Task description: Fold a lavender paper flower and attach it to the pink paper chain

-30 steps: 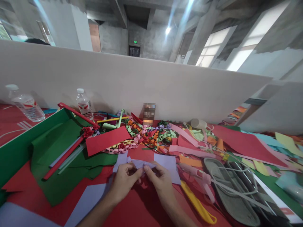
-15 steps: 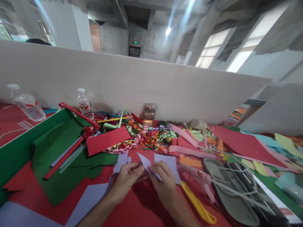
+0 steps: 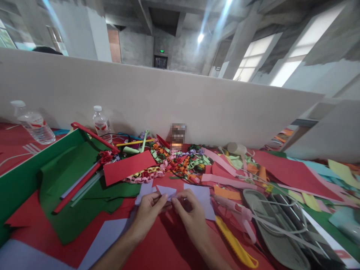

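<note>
A small folded purple paper [image 3: 167, 190] is held up between both hands near the middle of the view. My left hand [image 3: 153, 208] pinches its left side, thumb in front. The fingertips of my right hand [image 3: 189, 209] close on its lower right corner. Flat purple sheets lie behind the hands: one [image 3: 204, 198] at the right, another [image 3: 143, 190] at the left. The red table surface [image 3: 165, 247] shows below. Some fingers behind the paper are hidden.
Colourful paper chains [image 3: 182, 165] lie behind the hands. A pink glue gun [image 3: 233, 207], a yellow cutter [image 3: 236, 243] and a grey case [image 3: 270, 228] are at the right. Green paper [image 3: 73, 195], a red sheet [image 3: 129, 167] and two bottles [image 3: 102, 125] are at the left.
The purple paper has turned from an upright point leaning left to a wider flap between the hands. My right hand's fingers have shifted slightly left and down along it.
</note>
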Motion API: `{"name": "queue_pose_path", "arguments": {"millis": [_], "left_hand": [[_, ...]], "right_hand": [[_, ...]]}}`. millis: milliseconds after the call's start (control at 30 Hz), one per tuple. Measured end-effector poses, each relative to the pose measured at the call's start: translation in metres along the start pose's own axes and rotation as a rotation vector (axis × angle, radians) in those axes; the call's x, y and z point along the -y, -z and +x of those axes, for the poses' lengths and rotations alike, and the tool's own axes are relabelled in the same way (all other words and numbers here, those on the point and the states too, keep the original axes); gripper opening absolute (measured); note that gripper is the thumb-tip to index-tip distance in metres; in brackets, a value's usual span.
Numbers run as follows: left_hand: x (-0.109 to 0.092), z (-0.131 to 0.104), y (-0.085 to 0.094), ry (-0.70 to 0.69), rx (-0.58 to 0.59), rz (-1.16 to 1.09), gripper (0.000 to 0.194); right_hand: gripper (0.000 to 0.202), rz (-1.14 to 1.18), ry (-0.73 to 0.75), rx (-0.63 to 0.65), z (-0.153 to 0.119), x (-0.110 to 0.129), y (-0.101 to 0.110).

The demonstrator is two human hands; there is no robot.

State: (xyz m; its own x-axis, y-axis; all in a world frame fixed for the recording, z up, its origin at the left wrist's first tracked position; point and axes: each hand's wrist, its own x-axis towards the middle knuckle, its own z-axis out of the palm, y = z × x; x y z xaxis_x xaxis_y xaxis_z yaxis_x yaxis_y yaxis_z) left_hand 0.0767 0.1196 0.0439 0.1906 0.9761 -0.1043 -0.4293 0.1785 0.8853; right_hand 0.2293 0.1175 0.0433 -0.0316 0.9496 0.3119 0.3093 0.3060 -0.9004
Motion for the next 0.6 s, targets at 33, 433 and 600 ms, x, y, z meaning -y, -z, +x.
{"name": "queue_pose_path", "arguments": {"millis": [33, 433, 600], "left_hand": [[-0.0007, 0.0000, 0.0000, -0.004, 0.020, 0.019, 0.038], [0.0022, 0.0001, 0.0002, -0.012, -0.062, 0.156, 0.043], [0.0005, 0.0003, -0.0003, 0.004, -0.063, 0.109, 0.050]], "right_hand": [[0.024, 0.024, -0.024, -0.008, 0.0001, -0.0012, -0.0008], [0.030, 0.245, -0.164, 0.009, 0.0039, -0.0049, -0.0022], [0.031, 0.193, -0.125, 0.048, 0.0060, -0.0082, 0.0000]]}}
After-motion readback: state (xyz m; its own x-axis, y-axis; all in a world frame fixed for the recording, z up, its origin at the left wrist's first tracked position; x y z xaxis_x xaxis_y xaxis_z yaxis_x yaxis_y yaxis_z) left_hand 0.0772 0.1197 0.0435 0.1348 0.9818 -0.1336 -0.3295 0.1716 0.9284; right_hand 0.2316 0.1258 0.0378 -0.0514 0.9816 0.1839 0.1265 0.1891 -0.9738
